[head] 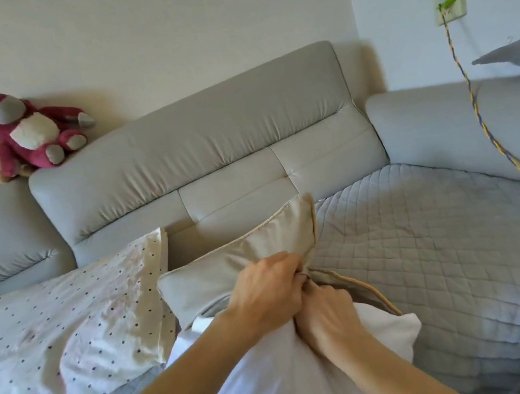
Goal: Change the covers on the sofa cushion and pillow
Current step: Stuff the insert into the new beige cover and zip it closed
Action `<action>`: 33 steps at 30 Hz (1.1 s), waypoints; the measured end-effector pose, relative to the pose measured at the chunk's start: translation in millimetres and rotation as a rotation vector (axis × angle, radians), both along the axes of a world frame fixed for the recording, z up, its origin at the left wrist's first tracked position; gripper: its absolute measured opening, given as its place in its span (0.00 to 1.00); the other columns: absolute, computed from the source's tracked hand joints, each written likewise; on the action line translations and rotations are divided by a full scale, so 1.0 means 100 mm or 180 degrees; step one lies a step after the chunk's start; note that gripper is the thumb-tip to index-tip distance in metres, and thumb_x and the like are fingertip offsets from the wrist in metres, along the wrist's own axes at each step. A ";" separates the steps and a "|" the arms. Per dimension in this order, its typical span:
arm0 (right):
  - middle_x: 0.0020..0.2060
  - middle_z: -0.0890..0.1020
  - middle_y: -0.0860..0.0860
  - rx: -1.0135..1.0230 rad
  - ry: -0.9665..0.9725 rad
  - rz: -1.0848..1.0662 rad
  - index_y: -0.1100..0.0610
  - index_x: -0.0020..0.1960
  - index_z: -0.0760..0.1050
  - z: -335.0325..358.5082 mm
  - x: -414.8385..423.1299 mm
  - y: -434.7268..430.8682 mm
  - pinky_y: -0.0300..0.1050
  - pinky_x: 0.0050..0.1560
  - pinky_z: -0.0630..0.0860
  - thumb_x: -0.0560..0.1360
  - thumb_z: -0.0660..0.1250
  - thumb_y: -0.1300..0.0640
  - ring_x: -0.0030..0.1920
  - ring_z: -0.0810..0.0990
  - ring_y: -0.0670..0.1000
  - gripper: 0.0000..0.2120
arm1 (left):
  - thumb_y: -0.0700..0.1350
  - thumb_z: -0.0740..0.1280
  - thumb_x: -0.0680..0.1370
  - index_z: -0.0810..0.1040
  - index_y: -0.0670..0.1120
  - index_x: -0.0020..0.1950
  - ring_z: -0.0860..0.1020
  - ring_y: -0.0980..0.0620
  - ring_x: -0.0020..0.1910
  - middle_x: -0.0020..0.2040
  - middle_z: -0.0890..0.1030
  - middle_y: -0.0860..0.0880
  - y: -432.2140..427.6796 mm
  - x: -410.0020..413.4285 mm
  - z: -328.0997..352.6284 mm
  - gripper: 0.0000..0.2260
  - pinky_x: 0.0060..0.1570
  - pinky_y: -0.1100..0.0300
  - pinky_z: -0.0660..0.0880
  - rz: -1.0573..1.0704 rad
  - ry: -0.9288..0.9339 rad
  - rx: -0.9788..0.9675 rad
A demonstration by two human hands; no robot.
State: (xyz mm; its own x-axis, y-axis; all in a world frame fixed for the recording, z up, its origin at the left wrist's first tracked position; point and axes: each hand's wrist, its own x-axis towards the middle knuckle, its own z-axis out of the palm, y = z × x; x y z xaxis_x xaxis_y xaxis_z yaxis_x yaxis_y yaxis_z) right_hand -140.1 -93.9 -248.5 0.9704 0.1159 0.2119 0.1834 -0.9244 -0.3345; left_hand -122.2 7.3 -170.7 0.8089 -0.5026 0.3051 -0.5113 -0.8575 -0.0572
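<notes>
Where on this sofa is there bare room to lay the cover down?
The quilted seat mat right of the beige cushion is bare up to the backrest; a braided cable hangs across its right side. Left is crowded: the dotted pillow lies beside the cushion.

no text, label, brand, number or sign can be read anywhere in the frame.
</notes>
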 end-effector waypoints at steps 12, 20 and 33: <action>0.60 0.79 0.48 -0.0038 -0.0061 -0.0201 0.47 0.63 0.69 -0.07 0.36 -0.21 0.53 0.49 0.73 0.82 0.49 0.55 0.56 0.79 0.60 0.15 | 0.51 0.69 0.77 0.78 0.60 0.46 0.77 0.58 0.46 0.49 0.79 0.53 1.56 -0.03 -0.41 0.03 0.43 0.67 0.69 0.1626 0.0814 -0.2212; 0.65 0.76 0.47 -0.0095 -0.0019 -0.0312 0.46 0.67 0.66 -0.06 0.18 -0.26 0.52 0.47 0.74 0.83 0.46 0.52 0.59 0.79 0.58 0.16 | 0.53 0.60 0.80 0.75 0.54 0.58 0.70 0.54 0.65 0.64 0.74 0.56 1.68 -0.23 -0.87 0.10 0.61 0.62 0.65 0.1517 0.1472 -0.3568; 0.57 0.81 0.57 0.0168 -0.0225 -0.0764 0.52 0.62 0.71 0.72 -0.12 -0.37 0.50 0.45 0.67 0.83 0.48 0.47 0.57 0.78 0.62 0.17 | 0.65 0.67 0.63 0.72 0.55 0.57 0.71 0.64 0.29 0.32 0.73 0.60 1.48 -0.44 -0.47 0.26 0.35 0.66 0.68 0.0947 0.1223 -0.3858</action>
